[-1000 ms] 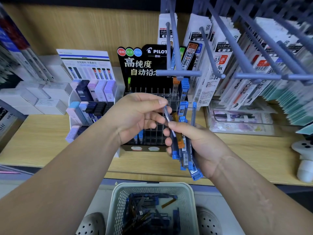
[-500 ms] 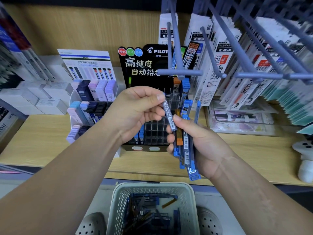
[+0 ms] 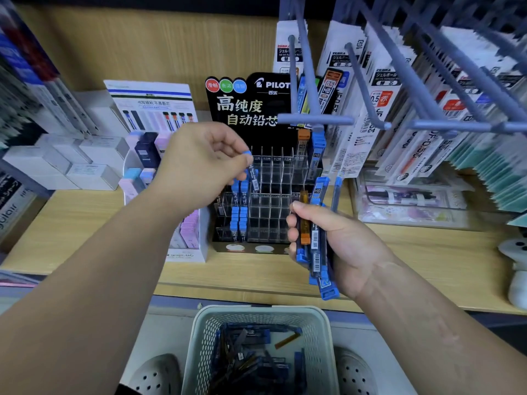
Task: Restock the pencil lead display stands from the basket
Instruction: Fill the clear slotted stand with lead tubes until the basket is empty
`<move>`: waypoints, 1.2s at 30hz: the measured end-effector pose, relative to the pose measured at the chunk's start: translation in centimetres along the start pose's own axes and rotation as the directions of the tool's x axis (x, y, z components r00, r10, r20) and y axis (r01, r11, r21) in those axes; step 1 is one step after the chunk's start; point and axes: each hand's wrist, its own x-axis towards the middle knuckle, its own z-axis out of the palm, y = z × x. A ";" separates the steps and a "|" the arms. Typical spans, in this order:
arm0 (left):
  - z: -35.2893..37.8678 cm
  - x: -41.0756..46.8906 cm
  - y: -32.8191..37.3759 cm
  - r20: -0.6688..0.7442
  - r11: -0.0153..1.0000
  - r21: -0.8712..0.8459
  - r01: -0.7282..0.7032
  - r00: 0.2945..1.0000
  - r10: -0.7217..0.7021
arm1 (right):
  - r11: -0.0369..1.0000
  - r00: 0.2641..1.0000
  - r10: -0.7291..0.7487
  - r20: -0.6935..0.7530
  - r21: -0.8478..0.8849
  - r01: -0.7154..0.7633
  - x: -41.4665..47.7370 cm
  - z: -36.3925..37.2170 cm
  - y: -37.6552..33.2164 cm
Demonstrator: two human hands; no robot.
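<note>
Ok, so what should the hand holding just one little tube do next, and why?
Probably lower it straight down into an open slot of the clear stand. The left hand pinches one blue-capped tube by its top, hanging over the slots beside the blue tubes already standing there, while the right hand holds the waiting bundle.

Light wooden shelf [image 3: 65, 223], wood back panel [image 3: 142, 47], grey peg hooks [image 3: 313, 120] overhead.

"PILOT" on black display stand [image 3: 273, 172], "0.5 HB" on hanging pack [image 3: 330, 89]
</note>
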 end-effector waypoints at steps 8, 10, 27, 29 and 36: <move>1.1 -0.1 -0.9 0.001 0.953 0.287 -0.098 0.995 0.102 | 1.000 1.000 -0.007 0.001 -0.019 0.007 -0.1 0.0 0.0; 1.3 -0.1 -1.0 0.004 0.938 0.328 -0.110 0.993 0.116 | 1.000 1.000 -0.008 0.004 -0.029 0.008 -0.1 -0.1 0.0; 2.8 -0.5 0.2 -0.018 0.914 0.385 -0.131 0.989 0.149 | 0.998 0.999 -0.031 0.044 -0.050 0.033 -0.5 0.0 -0.3; 3.1 -1.0 1.3 0.126 0.995 0.095 0.003 0.992 -0.015 | 0.997 0.998 -0.025 0.061 -0.067 0.029 -0.5 0.2 -0.2; 3.7 -2.3 1.6 0.372 0.942 -0.084 0.326 0.887 -0.274 | 0.995 0.997 -0.024 0.071 -0.098 0.031 -0.6 0.6 0.1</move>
